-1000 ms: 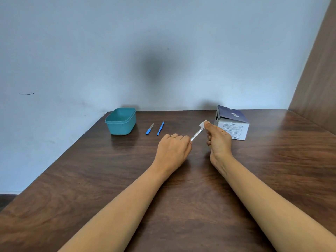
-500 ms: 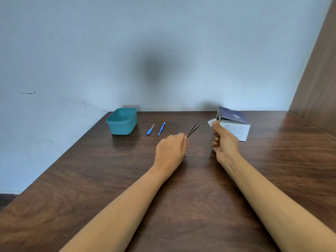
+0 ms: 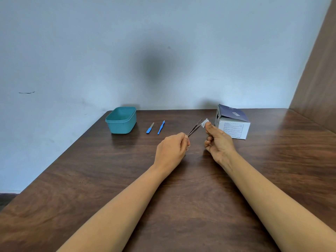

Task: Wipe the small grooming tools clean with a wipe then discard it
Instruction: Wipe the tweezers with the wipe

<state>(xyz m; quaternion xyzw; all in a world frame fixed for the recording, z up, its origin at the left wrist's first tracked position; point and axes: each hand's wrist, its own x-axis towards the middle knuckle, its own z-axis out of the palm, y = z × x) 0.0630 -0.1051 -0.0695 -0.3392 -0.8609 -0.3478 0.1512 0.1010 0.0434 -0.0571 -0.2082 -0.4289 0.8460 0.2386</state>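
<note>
A: Your left hand (image 3: 171, 148) is closed on the base of the tweezers (image 3: 195, 127), tips pointing up and to the right. Your right hand (image 3: 217, 140) pinches the wipe (image 3: 205, 123) between thumb and fingers.

B: What has changed?

A: A second ago the wipe was wrapped over the tips. Half a second ago you had pulled it clear and the prongs stood bare. Now the wipe is back at the tips, touching or just beside them; which one is hard to tell.

B: So what does that mean for the task?

A: It looks like repeated strokes on one tool, so the tweezers are probably close to done. The two blue tools (image 3: 150, 128) (image 3: 161, 127) lie untouched on the table (image 3: 181, 188), beside the tub (image 3: 121, 120), well apart from your hands.

B: And the discard?

A: Not yet. The wipe stays in your grip, with the box (image 3: 233, 124) just behind it. You likely take a blue tool next.
</note>
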